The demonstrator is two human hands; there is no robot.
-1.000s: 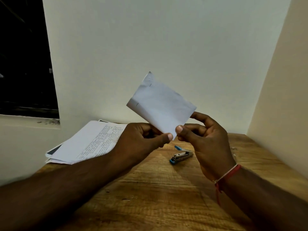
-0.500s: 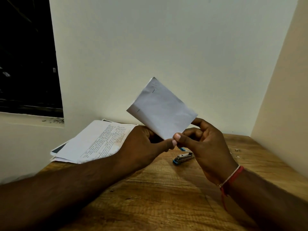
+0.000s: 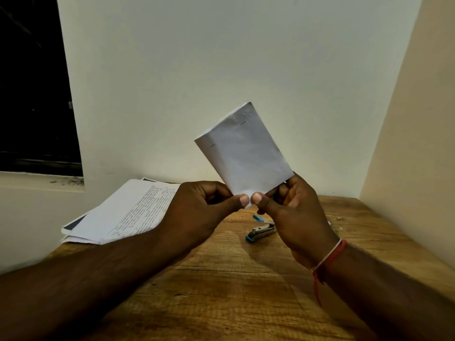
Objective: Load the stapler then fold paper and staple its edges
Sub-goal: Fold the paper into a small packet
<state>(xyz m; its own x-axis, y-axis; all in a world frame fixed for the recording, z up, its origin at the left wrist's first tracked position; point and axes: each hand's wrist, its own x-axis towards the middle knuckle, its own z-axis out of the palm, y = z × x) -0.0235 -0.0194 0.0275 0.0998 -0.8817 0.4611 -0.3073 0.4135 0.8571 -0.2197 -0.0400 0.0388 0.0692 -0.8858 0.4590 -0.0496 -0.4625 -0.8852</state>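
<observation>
Above the table [image 3: 221, 303], folded paper [image 3: 246, 153] (steeper now)

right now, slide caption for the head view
Left hand and right hand pinch the lower edge of a stapled folded paper; stapler lies on the wooden table.

Above brown wooden table [image 3: 221, 303]: folded white paper [image 3: 246, 153], left hand [image 3: 197, 212] and right hand [image 3: 295, 217] pinching its lower edge. On table behind hands: small blue-and-metal stapler [image 3: 261, 233]. Far left: stack of printed white sheets [image 3: 123, 212].
</observation>
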